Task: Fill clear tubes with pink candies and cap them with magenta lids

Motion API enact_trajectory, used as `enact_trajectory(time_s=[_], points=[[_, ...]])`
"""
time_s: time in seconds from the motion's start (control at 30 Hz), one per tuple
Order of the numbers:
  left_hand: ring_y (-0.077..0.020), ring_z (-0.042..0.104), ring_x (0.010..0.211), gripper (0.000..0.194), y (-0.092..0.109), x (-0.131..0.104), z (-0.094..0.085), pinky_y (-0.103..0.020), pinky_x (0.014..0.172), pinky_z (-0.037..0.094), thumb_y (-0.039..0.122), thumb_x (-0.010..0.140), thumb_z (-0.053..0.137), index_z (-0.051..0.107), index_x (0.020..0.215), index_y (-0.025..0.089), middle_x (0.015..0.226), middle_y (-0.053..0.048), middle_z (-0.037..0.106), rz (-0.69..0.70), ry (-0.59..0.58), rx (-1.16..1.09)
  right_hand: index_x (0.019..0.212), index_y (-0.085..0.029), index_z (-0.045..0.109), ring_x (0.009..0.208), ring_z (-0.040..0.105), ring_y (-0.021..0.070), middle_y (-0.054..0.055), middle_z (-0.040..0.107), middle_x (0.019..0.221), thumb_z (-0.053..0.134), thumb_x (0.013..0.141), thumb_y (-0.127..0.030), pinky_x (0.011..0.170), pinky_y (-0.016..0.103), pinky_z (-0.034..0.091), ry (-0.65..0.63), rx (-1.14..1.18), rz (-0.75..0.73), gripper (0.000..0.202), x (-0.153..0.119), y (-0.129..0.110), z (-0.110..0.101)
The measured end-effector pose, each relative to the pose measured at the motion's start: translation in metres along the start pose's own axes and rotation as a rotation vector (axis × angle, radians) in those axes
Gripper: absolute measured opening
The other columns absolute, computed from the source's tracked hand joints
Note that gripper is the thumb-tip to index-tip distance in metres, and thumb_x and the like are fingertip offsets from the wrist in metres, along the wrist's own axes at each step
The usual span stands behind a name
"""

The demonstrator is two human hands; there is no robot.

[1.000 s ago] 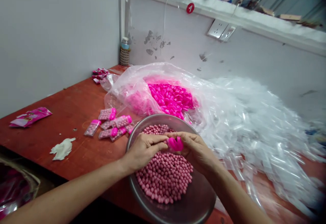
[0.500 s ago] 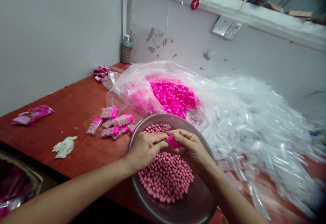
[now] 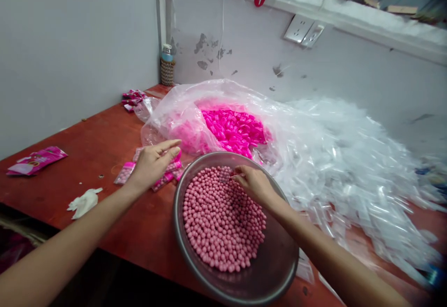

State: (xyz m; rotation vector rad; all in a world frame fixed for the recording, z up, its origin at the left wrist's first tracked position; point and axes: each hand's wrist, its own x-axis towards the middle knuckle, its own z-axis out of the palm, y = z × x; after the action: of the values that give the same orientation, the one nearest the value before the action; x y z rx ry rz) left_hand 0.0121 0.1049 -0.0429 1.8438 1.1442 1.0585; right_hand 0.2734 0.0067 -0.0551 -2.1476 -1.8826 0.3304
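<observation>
My L hand (image 3: 151, 166) over filled packs (image 3: 125, 173), L of bowl (image 3: 272, 260); thumb & fingers apart. My R hand (image 3: 256, 183) above far part of beads (image 3: 220, 232), nearer them; fingertips curled in, can't tell grip.

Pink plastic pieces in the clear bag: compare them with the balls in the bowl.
The pink plastic pieces are vivid pink; the balls are duller. The pieces look angular, while the balls are round. The pieces lie in the clear bag; the balls sit in the metal bowl. Both are small and heaped loose.
</observation>
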Motion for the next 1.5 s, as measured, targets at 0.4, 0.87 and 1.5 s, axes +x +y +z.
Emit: enact_trajectory(time_s=[0.4, 0.87, 1.5], points=[[-0.0198, 0.055, 0.105, 0.036, 0.029, -0.017, 0.049, -0.031, 0.094, 0.040, 0.026, 0.081, 0.049, 0.057, 0.114, 0.014, 0.116, -0.007, 0.059, 0.199, -0.357, -0.014, 0.076, -0.018, 0.050, 0.063, 0.051, 0.0146, -0.001, 0.056, 0.069, 0.065, 0.067, -0.035, 0.054, 0.023, 0.035, -0.044, 0.211, 0.026, 0.025, 0.025, -0.002, 0.021], [-0.0194, 0.059, 0.092, 0.027, 0.041, -0.021, 0.071, -0.028, 0.084, 0.043, 0.026, 0.080, 0.052, 0.065, 0.101, 0.015, 0.100, -0.006, 0.066, 0.137, -0.662, -0.276, 0.106, -0.022, 0.049, 0.074, 0.057, 0.0132, 0.003, 0.058, 0.092, 0.063, 0.075, -0.030, 0.065, 0.026, 0.047, -0.075, 0.829, -0.244, 0.035, -0.037, -0.017, -0.022], [-0.0173, 0.058, 0.083, 0.034, 0.040, -0.022, 0.072, -0.026, 0.072, 0.049, 0.036, 0.080, 0.055, 0.060, 0.108, 0.017, 0.100, -0.007, 0.063, -0.267, -0.745, -0.573, 0.097, -0.018, 0.058, 0.070, 0.061, 0.0146, 0.004, 0.063, 0.082, 0.039, 0.088, -0.031, 0.062, 0.024, 0.047, 0.184, 0.135, -0.042, 0.025, 0.034, 0.068, -0.047]])
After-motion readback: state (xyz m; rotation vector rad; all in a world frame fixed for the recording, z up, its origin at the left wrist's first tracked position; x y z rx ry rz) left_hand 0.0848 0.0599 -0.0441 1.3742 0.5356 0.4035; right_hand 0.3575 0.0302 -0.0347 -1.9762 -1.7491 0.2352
